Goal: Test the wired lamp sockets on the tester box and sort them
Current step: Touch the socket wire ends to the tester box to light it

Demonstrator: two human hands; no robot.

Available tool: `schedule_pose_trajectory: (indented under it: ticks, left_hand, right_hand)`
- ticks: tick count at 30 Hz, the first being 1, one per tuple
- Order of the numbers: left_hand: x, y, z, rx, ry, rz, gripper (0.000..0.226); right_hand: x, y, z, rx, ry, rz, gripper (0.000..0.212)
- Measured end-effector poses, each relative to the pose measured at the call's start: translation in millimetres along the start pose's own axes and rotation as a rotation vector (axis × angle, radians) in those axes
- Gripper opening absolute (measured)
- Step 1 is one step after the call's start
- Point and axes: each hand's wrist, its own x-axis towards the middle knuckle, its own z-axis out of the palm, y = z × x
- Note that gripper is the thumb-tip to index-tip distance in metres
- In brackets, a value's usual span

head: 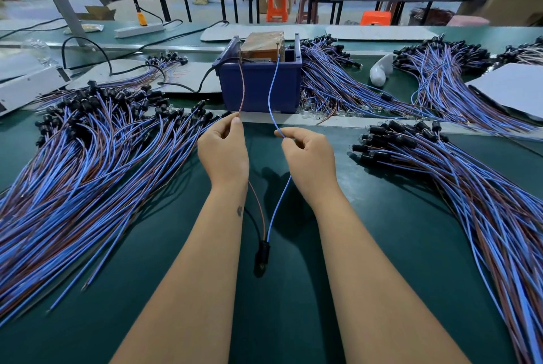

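My left hand (224, 150) pinches the brown wire (242, 87) of one lamp socket, and my right hand (308, 155) pinches its blue wire (271, 90). Both wire ends reach up into the blue tester box (260, 86), where an orange-brown unit sits. The black socket (262, 255) of this pair hangs between my forearms above the green table; no light shows in it. A big heap of wired sockets (88, 152) lies to the left, and another pile (440, 170) lies to the right.
More bundles of blue and brown wired sockets (440, 76) lie behind the box at the right. A black power cable (188, 86) runs to the box from the left. A white bulb (379, 71), grey boards and a power strip (138, 30) sit further back.
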Motion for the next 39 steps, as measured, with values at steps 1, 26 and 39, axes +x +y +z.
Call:
schedule_pose_trajectory:
  ticks: [1,26,39]
  left_hand:
    - [-0.3,0.1,0.1,0.002,-0.001,0.002,0.017]
    - [-2.4,4.2,-0.5,-0.009,-0.003,0.006,0.018]
    - [-8.9,9.5,0.9,0.008,-0.253,-0.068,0.018]
  right_hand:
    - [0.1,-0.1,0.1,-0.003,-0.001,0.001,0.031]
    - [2.1,3.7,0.9,-0.076,-0.059,-0.015,0.030]
    - [-2.7,-1.2,1.6,-0.082,-0.038,-0.118,0.027]
